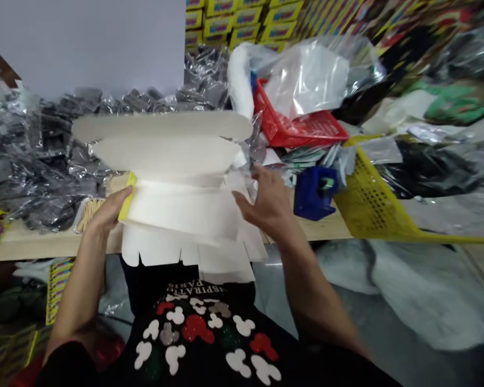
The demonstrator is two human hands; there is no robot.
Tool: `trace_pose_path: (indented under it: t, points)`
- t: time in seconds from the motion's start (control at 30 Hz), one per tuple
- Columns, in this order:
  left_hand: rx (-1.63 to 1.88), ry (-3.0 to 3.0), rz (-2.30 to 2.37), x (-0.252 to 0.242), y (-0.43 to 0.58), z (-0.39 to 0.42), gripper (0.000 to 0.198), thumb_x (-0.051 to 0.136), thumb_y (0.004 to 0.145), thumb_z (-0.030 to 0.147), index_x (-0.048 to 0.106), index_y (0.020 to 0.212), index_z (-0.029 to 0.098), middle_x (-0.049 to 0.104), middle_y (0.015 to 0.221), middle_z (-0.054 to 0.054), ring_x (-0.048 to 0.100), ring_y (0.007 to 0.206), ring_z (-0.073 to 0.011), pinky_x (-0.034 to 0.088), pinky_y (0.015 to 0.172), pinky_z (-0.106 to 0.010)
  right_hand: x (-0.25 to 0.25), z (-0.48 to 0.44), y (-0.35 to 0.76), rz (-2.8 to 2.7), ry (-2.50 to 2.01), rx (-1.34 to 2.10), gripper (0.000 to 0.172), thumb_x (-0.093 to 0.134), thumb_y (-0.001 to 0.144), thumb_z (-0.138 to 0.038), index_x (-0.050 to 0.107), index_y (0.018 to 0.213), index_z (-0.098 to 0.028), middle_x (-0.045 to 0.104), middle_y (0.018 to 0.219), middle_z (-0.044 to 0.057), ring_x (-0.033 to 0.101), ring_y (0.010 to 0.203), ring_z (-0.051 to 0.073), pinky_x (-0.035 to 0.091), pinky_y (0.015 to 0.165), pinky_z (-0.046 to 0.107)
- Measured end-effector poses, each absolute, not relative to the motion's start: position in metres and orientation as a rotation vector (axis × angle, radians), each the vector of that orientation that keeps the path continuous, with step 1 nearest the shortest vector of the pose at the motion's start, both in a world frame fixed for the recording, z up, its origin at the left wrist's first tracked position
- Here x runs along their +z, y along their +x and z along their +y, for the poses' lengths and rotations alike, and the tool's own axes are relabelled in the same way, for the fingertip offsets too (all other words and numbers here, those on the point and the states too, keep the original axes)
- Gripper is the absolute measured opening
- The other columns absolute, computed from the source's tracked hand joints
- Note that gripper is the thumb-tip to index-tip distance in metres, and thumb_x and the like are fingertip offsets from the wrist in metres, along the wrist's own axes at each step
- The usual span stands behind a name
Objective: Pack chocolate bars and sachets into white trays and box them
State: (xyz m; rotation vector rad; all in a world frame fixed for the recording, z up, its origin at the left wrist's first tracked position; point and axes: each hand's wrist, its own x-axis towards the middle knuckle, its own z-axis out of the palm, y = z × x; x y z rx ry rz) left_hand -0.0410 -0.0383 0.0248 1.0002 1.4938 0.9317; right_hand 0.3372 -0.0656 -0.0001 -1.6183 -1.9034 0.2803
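A partly folded cardboard box (177, 209), white inside with a yellow outer side, lies over the table's front edge ahead of me. Its long lid flaps stand up at the back, and slotted flaps hang at the front. My left hand (112, 208) grips the box's yellow left wall, with the thumb side along it. At the box's right side is my right hand (266, 200), thumb and fingers spread apart and slightly blurred. Whether it touches the right flap I cannot tell.
Piles of grey plastic-wrapped packets (36, 156) cover the table's left and back. A tray of thin sticks (89, 213) sits at left. To the right are a red basket (306, 129), a blue tape dispenser (315, 193) and a yellow basket (365, 199). Yellow boxes (246, 19) are stacked behind.
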Motion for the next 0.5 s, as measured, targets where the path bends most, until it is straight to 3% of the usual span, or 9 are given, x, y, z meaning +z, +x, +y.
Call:
trace_pose_path:
  t: [0.1, 0.23, 0.3, 0.37, 0.4, 0.5]
  points:
    - [0.787, 1.269, 1.613, 0.030, -0.054, -0.024, 0.054, 0.076, 0.089, 0.064, 0.079, 0.105, 0.012, 0.082, 0.104, -0.014, 0.076, 0.103, -0.0320, 0.064, 0.091, -0.041, -0.021, -0.058, 0.361, -2.068, -1.451, 0.695, 0.092, 0.063, 0.095, -0.065, 0.034, 0.168, -0.016, 0.059, 0.149, 0.025, 0.061, 0.132, 0.040, 0.054, 0.109, 0.061]
    - [0.808, 1.844, 2.098, 0.036, -0.055, -0.048, 0.037, 0.064, 0.100, 0.039, 0.077, 0.123, 0.014, 0.077, 0.117, -0.014, 0.070, 0.111, -0.0286, 0.053, 0.109, -0.044, -0.046, -0.061, 0.344, -2.242, -1.171, 1.022, 0.072, 0.057, 0.098, -0.067, 0.055, 0.154, -0.021, 0.068, 0.141, 0.018, 0.067, 0.125, 0.034, 0.057, 0.107, 0.054]
    - [0.629, 1.941, 2.149, 0.036, -0.051, -0.087, 0.034, 0.060, 0.099, 0.033, 0.077, 0.126, 0.020, 0.076, 0.096, -0.008, 0.071, 0.093, -0.0265, 0.055, 0.102, -0.043, -0.052, -0.067, 0.331, -2.256, -1.181, 1.027, 0.061, 0.058, 0.097, -0.060, 0.062, 0.143, -0.019, 0.072, 0.131, 0.018, 0.069, 0.117, 0.033, 0.059, 0.102, 0.051]
    - [0.299, 1.988, 1.921, 0.029, -0.039, -0.135, 0.033, 0.062, 0.097, 0.035, 0.078, 0.126, 0.027, 0.067, 0.073, -0.002, 0.065, 0.069, -0.0236, 0.057, 0.083, -0.038, -0.055, -0.072, 0.318, -2.270, -1.261, 1.011, 0.047, 0.059, 0.095, -0.049, 0.068, 0.129, -0.018, 0.075, 0.117, 0.017, 0.070, 0.108, 0.032, 0.059, 0.095, 0.047]
    - [0.223, 1.997, 1.772, 0.023, -0.030, -0.156, 0.036, 0.065, 0.095, 0.035, 0.077, 0.128, 0.031, 0.067, 0.073, -0.001, 0.064, 0.066, -0.0228, 0.056, 0.078, -0.036, -0.055, -0.073, 0.311, -2.275, -1.311, 1.010, 0.038, 0.058, 0.094, -0.045, 0.070, 0.118, -0.018, 0.075, 0.110, 0.017, 0.070, 0.102, 0.032, 0.059, 0.091, 0.045]
    - [0.309, 2.011, 1.571, 0.002, 0.001, -0.195, 0.042, 0.077, 0.090, 0.046, 0.073, 0.130, 0.031, 0.073, 0.104, -0.007, 0.070, 0.086, -0.0263, 0.057, 0.081, -0.036, -0.051, -0.073, 0.295, -2.215, -1.480, 1.031, 0.026, 0.051, 0.096, -0.039, 0.066, 0.091, -0.019, 0.071, 0.088, 0.015, 0.067, 0.084, 0.028, 0.056, 0.080, 0.041]
